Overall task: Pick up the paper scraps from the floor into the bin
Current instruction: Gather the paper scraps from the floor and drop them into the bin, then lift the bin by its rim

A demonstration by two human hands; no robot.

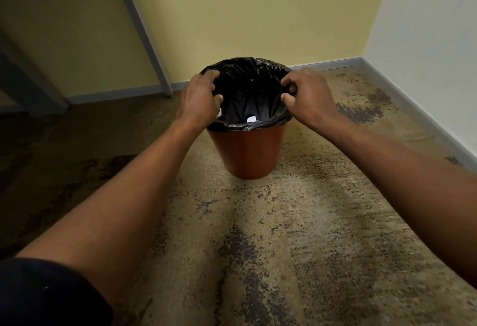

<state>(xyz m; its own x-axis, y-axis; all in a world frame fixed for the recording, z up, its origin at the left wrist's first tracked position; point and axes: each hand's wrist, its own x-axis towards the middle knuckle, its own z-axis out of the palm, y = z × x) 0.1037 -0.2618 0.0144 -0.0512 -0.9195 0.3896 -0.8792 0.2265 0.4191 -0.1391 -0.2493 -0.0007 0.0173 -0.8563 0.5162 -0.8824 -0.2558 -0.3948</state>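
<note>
Paper scrap (251, 119) inside bin (246, 152), below left hand (200, 99), right hand (307, 93).

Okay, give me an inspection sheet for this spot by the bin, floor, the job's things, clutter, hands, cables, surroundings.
Surface: speckled carpet, no scraps seen on it.
Job's things: brown bin with black liner; one white paper scrap inside.
Clutter: nothing seen.
Hands: left hand holds a bit of white paper at the liner's left rim; right hand, fingers curled, at the right rim.
Cables: nothing seen.
Surroundings: yellow wall, grey baseboard, grey furniture leg.
</note>
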